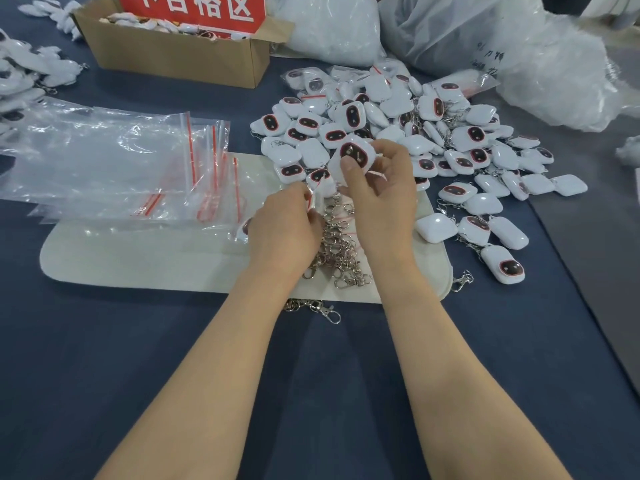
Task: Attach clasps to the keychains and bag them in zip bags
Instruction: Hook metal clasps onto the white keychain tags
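Note:
My right hand (381, 199) pinches a white keychain (356, 155) with a dark red-rimmed face, held above the table. My left hand (284, 226) pinches the red-striped mouth of a small clear zip bag (317, 194) just left of that keychain. Under both hands lies a heap of silver clasps (341, 247) on a pale grey mat (138, 258). A large pile of white keychains (415, 133) spreads behind and to the right. A stack of clear zip bags (114, 164) lies at the left.
A cardboard box (173, 53) with a red sign stands at the back. Big white plastic sacks (502, 39) sit at the back right. Bagged keychains (24, 71) lie at the far left. A loose clasp (325, 310) rests on the blue tablecloth (104, 358).

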{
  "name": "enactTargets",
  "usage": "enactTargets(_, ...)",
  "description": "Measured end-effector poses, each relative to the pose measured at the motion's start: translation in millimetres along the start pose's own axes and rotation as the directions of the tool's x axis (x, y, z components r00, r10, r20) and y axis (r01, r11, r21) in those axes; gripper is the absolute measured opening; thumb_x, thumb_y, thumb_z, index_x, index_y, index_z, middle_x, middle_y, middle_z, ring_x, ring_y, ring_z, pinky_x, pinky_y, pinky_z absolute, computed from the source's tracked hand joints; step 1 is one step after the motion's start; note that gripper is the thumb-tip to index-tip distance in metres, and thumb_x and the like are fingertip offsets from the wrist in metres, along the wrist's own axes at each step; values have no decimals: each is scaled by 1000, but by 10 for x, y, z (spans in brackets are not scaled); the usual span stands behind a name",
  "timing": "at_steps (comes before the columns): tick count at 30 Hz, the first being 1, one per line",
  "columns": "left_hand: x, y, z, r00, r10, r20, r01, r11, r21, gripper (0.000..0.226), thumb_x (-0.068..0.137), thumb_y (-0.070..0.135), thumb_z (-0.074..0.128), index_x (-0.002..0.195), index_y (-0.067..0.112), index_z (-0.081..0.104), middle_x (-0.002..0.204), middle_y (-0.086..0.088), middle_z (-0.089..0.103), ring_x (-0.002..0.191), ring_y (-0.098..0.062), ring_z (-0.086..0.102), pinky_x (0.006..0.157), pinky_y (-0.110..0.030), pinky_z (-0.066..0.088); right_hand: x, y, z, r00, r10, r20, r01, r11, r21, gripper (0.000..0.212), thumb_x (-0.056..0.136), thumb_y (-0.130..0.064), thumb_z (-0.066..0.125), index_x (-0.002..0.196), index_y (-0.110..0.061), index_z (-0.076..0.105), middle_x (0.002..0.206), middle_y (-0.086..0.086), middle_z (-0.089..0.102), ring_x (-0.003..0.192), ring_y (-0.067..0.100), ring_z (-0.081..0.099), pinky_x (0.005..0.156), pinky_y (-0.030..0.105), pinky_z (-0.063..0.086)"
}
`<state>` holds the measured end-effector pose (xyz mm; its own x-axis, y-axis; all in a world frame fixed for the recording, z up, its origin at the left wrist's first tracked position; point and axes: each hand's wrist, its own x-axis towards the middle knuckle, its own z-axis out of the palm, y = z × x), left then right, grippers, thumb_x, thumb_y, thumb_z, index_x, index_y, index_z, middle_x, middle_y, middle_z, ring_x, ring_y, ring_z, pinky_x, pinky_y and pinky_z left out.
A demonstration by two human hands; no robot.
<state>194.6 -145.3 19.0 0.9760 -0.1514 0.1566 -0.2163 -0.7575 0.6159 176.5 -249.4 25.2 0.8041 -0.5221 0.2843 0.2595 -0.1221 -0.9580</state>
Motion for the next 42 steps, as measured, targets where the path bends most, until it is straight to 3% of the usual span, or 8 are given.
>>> enactTargets(4,18,10,-2,999,-13,-48,7,993,-119,24,89,14,57,112,13,58,92,-1,61,87,-25,61,76,-36,49,-45,48,69,993,110,36,-108,992,-65,30,88,-14,68,100,-22,43,97,1,60,85,15,67,81,43,57)
enactTargets(8,37,9,8,989,-44,-143,2,960,-278,22,89,17,58,111,13,59,94,1,61,83,-16,59,71,-25,45,-76,113,78,998,48,43,-31,944,-328,37,86,-21,71,104,-21,40,89,-7,60,79,10,62,71,23,50)
enactTargets(19,50,20,-6,959,21,-283,-129,921,-368,22,87,13,59,109,13,59,101,-2,58,71,-6,55,63,-7,41,-64,43,63,956,50,290,92,885,-456,23,94,-6,52,107,-11,70,98,-3,68,92,10,61,81,20,44)
enactTargets(22,57,-9,38,974,23,-224,-100,935,-339,26,89,18,59,115,14,56,105,-1,57,70,-1,54,68,-17,45,22,85,-103,995,-82,55,97,694,-713,24,94,-11,50,113,-13,65,117,6,60,110,20,52,91,24,35)
enactTargets(28,36,-43,109,995,97,-9,-97,979,-179,29,90,28,59,115,13,57,103,2,60,89,-16,60,82,-35,51,139,225,-370,993,113,-19,-63,406,-912,42,95,-16,50,136,-14,46,142,12,42,125,33,40,103,37,29)
enactTargets(33,45,-48,105,997,80,-6,-80,977,-196,27,89,27,61,113,15,58,99,6,58,87,-15,61,80,-31,51,180,210,-369,998,21,-59,-62,486,-872,32,100,-20,44,130,-14,52,124,8,61,114,30,51,97,38,35)
enactTargets(37,46,-49,109,997,73,4,-70,976,-205,30,89,30,61,115,15,58,101,6,59,87,-14,62,79,-31,51,153,86,-283,988,-72,-140,-10,858,-514,28,104,-19,36,118,-13,59,100,-5,65,92,5,57,86,20,44)
enactTargets(42,68,-34,111,997,72,-3,-71,979,-190,25,90,30,59,111,15,59,101,3,61,83,-16,61,77,-32,50,144,62,-102,918,386,-89,-373,918,134,17,102,-30,46,102,-16,56,103,7,64,91,22,67,74,40,60)
